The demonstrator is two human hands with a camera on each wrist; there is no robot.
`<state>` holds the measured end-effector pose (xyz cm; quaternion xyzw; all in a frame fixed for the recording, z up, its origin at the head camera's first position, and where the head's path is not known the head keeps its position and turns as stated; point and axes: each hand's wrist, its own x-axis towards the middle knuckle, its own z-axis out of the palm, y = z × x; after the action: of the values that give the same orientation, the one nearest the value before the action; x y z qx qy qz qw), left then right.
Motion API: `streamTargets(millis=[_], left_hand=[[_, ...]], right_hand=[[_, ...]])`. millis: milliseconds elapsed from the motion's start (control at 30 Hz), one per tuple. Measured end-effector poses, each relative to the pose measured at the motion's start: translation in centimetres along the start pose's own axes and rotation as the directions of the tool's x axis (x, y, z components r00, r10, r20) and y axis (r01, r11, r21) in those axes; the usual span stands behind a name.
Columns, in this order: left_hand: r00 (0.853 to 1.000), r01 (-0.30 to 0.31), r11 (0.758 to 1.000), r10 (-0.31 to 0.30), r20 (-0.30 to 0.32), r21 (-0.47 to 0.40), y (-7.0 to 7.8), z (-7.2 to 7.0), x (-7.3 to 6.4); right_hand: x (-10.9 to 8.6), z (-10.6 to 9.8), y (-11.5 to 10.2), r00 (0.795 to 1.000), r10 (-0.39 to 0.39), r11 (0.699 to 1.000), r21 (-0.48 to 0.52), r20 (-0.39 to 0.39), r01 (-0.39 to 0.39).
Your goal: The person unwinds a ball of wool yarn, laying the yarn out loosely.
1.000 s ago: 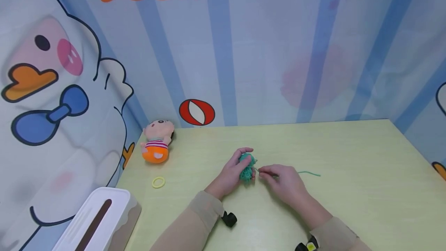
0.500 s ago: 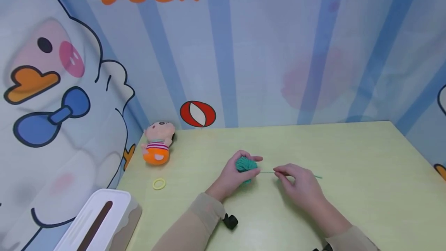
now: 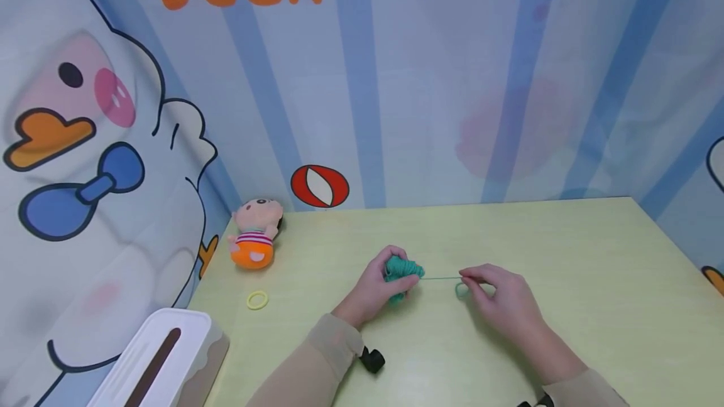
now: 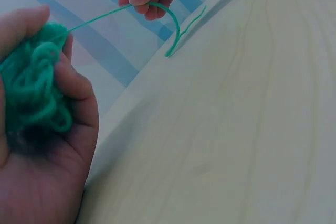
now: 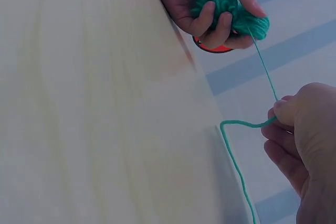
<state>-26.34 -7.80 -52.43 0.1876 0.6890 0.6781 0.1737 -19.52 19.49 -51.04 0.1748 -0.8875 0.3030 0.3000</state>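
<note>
Left hand (image 3: 370, 287) has the yarn (image 3: 403, 267), fingers and thumb curled round the green bundle, just above the middle of the table (image 3: 565, 256), and out to the right goes a single strand (image 3: 441, 278), dead straight, running to the right hand (image 3: 503, 300), which pinches it between thumb and fingertips! Nice tension there, no sag between the two hands. Beyond that pinch the tail (image 5: 236, 161) droops in a slack curve, well away from the bundle, and that looks the right place for it; let it drift back over the strand and a tangle would be the likely price. Now the left grip: loops bulge loosely at the palm side, so a hold that is snug but not crushing seems best, leaving the strand free to run without dragging those loops along. The right pinch wants to be firm and close to the tips, the pull level and even, in line with the spot where the strand leaves the bundle. A jerk here could cinch a knot; if it catches, easing off beats tugging harder.
</note>
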Motion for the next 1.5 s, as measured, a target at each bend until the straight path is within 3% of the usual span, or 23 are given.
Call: streamTargets(millis=[100, 267, 567, 767, 900, 1000, 1233, 1400, 1500], left_hand=[[1.0, -0.006, 0.999, 0.006, 0.002, 0.037, 0.1, -0.1, -0.1], [0.998, -0.007, 1.0, 0.009, 0.069, -0.028, 0.3, 0.0, -0.1], [0.996, 0.004, 0.998, 0.001, 0.088, -0.058, 0.6, 0.2, 0.0], [0.992, -0.001, 0.985, 0.023, 0.128, -0.174, 0.4, 0.2, 0.0], [0.994, -0.005, 0.982, 0.025, 0.102, -0.19, 0.4, 0.2, 0.0], [0.998, -0.005, 0.99, 0.014, 0.066, -0.142, 0.4, 0.1, -0.1], [0.994, -0.008, 0.981, 0.029, 0.103, -0.192, 0.5, 0.1, -0.2], [0.997, -0.024, 0.986, 0.034, 0.063, -0.162, 0.5, 0.2, -0.1], [0.996, -0.031, 0.982, 0.046, 0.075, -0.189, 0.5, 0.2, -0.1]], right_hand=[[0.0, -0.5, 0.4, 1.0, 0.004, 1.0, 0.002, -0.006, -0.004], [-0.1, -1.0, 1.2, 1.0, -0.009, 1.0, 0.005, -0.021, 0.009], [-0.3, -2.0, 2.1, 0.999, 0.039, 0.999, -0.016, -0.028, -0.039], [-0.4, -2.5, 2.7, 0.998, 0.042, 0.999, -0.011, -0.05, -0.043], [-0.4, -2.9, 2.9, 0.997, 0.054, 0.998, -0.012, -0.055, -0.055], [-0.4, -3.1, 3.0, 0.996, 0.073, 0.997, -0.013, -0.047, -0.074], [-0.6, -3.5, 3.8, 0.992, 0.108, 0.994, -0.018, -0.061, -0.109], [-0.6, -3.9, 4.2, 0.989, 0.132, 0.991, -0.015, -0.067, -0.133], [-0.7, -4.3, 4.4, 0.985, 0.163, 0.986, -0.021, -0.065, -0.165]])
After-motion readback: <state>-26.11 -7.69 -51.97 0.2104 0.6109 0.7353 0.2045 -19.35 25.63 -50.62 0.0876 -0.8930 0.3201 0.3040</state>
